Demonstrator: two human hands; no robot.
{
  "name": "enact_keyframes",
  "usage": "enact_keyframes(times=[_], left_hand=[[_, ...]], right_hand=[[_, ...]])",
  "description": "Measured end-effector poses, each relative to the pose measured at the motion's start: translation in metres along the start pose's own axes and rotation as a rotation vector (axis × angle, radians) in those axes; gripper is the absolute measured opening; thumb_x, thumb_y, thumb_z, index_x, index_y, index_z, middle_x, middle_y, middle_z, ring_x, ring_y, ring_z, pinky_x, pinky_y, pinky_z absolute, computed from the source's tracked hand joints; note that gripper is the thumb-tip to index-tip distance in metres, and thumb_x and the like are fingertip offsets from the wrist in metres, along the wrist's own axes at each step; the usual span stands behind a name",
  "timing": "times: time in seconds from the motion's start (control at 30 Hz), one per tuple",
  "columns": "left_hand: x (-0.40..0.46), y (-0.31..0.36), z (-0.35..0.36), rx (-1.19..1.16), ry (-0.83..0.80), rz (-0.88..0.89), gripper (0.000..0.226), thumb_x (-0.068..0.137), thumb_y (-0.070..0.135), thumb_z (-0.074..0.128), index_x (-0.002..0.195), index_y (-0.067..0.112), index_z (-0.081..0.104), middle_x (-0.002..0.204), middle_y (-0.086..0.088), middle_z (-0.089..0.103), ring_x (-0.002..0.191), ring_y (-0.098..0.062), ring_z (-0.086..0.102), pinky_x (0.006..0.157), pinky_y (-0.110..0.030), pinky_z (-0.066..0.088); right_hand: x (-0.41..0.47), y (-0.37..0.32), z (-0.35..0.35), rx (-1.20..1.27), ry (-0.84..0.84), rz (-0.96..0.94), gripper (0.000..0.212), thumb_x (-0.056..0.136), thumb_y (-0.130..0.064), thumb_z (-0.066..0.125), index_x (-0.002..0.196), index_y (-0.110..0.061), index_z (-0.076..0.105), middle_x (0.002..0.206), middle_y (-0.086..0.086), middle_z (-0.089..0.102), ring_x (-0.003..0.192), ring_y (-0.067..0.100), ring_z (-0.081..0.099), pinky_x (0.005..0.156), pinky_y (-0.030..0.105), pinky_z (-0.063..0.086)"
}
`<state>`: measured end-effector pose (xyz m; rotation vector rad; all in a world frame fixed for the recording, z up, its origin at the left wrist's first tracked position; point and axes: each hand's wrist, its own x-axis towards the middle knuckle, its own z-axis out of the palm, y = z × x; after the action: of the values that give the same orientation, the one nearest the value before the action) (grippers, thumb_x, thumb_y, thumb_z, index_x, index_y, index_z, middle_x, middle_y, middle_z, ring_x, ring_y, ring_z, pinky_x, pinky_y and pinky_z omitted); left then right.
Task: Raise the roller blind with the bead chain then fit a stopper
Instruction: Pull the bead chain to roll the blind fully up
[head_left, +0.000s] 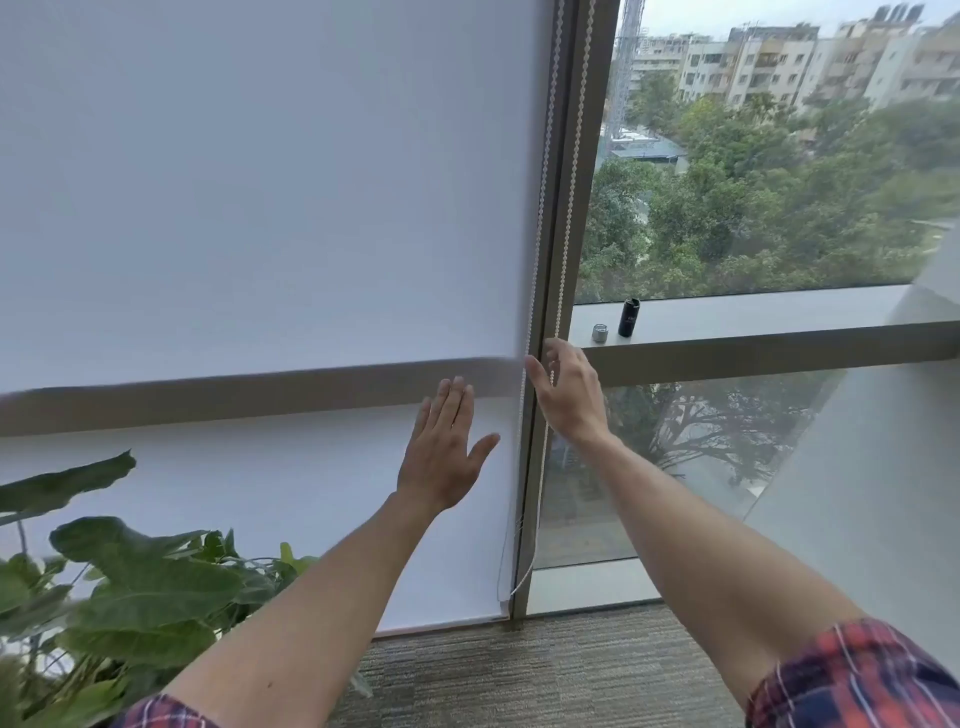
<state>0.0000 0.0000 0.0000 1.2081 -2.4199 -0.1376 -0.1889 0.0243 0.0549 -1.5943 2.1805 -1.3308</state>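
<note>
- Nearest me, two bare forearms reach out from rolled plaid sleeves (857, 675), over grey carpet (519, 675), with a big-leaved plant (130, 587) at the near left.
- The left hand (441, 457) is released: fingers straight and together, thumb spread, held flat toward the lower part of the roller blind (260, 208). It holds nothing; whether it touches the fabric I cannot tell.
- The right hand (569, 395) is just right of it, at the window post (553, 260), fingers loosely parted around the bead chain (540, 208). One strand runs past its fingertips, but I cannot tell whether they pinch it or only brush it; nothing looks firmly gripped.
- The chain hangs as two strands down the blind's right edge and post, its loop ending low, near the floor.
- The blind looks fully down: its white fabric covers the left pane almost to the carpet, with the window's cross bar showing as a dark band behind it. By my judgement the raising has hardly begun.
- Farther off, on the ledge (753, 317) right of the post, stand a small silver cylinder (600, 333) and a taller black cylinder (629, 317), close together. Either may be the stopper; I cannot say which. Neither is on the chain, so fitting remains.
- Beyond the glass are trees and apartment blocks.
</note>
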Motion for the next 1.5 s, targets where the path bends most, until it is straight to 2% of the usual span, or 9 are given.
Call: enact_keyframes(times=[0.2,0.37,0.53,0.73,0.83,1.03,1.17,1.37,1.5], left_hand=[[0.013,0.012,-0.008,-0.067,-0.016,0.032,0.075,0.101,0.054,0.033,0.156,0.010,0.007,0.166,-0.004,0.004,0.153,-0.015,-0.005,0.123,-0.032,-0.003],[0.018,0.016,-0.014,-0.227,-0.033,0.020,0.068,0.101,0.047,0.044,0.155,0.013,0.021,0.163,-0.004,0.024,0.151,-0.017,0.016,0.119,-0.036,0.019],[0.025,0.029,-0.024,-0.607,0.063,-0.112,0.047,0.102,0.018,0.048,0.148,0.012,0.040,0.145,-0.009,0.049,0.131,-0.021,0.048,0.110,-0.039,0.039],[0.039,0.053,-0.041,-0.906,0.185,-0.168,0.033,0.103,0.023,0.049,0.132,0.011,0.057,0.120,-0.003,0.065,0.098,-0.001,0.062,0.084,-0.007,0.043],[0.043,0.066,-0.050,-1.059,0.169,-0.133,0.028,0.103,0.027,0.048,0.125,0.016,0.060,0.112,-0.004,0.068,0.097,-0.010,0.065,0.087,-0.026,0.053],[0.045,0.089,-0.059,-1.145,0.179,0.000,0.024,0.102,0.025,0.046,0.109,0.012,0.066,0.073,-0.003,0.066,0.071,-0.019,0.066,0.073,-0.031,0.055],[0.042,0.095,-0.059,-1.216,0.202,-0.048,0.028,0.104,0.023,0.044,0.097,0.007,0.067,0.048,0.012,0.036,0.045,-0.011,0.034,0.044,-0.024,0.032],[0.037,0.097,-0.066,-1.181,0.166,-0.031,0.031,0.105,0.025,0.042,0.101,0.008,0.068,0.055,0.001,0.036,0.050,-0.012,0.034,0.051,-0.030,0.030],[0.033,0.093,-0.067,-1.227,0.158,-0.036,0.031,0.106,0.020,0.040,0.103,0.004,0.067,0.051,0.013,0.038,0.048,-0.008,0.033,0.049,-0.028,0.028]], right_hand=[[0.030,-0.025,0.007,0.119,-0.113,0.137,0.051,0.098,-0.037,0.055,0.139,-0.009,0.047,0.131,0.011,0.058,0.122,0.027,0.054,0.102,0.041,0.043],[0.033,-0.031,0.007,0.393,-0.135,0.123,0.024,0.104,-0.026,0.045,0.099,-0.011,0.063,0.088,0.007,0.069,0.084,0.025,0.068,0.087,0.045,0.054],[0.008,-0.020,0.015,0.423,-0.060,0.059,0.031,0.104,-0.020,0.038,0.084,-0.015,0.061,0.065,-0.009,0.052,0.058,0.008,0.046,0.061,0.034,0.040],[-0.026,-0.022,0.019,0.491,-0.024,-0.001,0.036,0.099,-0.016,0.042,0.068,-0.030,0.054,0.062,-0.018,0.057,0.060,-0.001,0.050,0.063,0.019,0.040],[-0.046,-0.019,0.025,0.504,-0.036,0.010,0.041,0.099,-0.019,0.042,0.062,-0.036,0.050,0.059,-0.023,0.055,0.058,-0.001,0.047,0.059,0.020,0.036],[-0.073,-0.006,0.037,0.578,-0.083,0.025,0.023,0.094,0.000,0.042,0.074,-0.001,0.052,0.063,0.010,0.053,0.062,0.016,0.041,0.058,0.041,0.034],[-0.074,-0.007,0.027,0.686,-0.147,0.021,0.040,0.095,-0.004,0.046,0.062,-0.027,0.051,0.052,-0.015,0.048,0.050,0.000,0.038,0.051,0.022,0.033],[-0.054,0.015,-0.003,0.610,-0.208,0.011,0.027,0.080,-0.049,0.070,0.089,-0.023,0.068,0.081,-0.008,0.069,0.076,0.007,0.065,0.069,0.022,0.050],[-0.023,0.022,-0.012,0.727,-0.034,0.159,0.040,0.071,-0.037,0.072,0.108,-0.024,0.063,0.106,0.002,0.068,0.098,0.013,0.064,0.082,0.028,0.051]])
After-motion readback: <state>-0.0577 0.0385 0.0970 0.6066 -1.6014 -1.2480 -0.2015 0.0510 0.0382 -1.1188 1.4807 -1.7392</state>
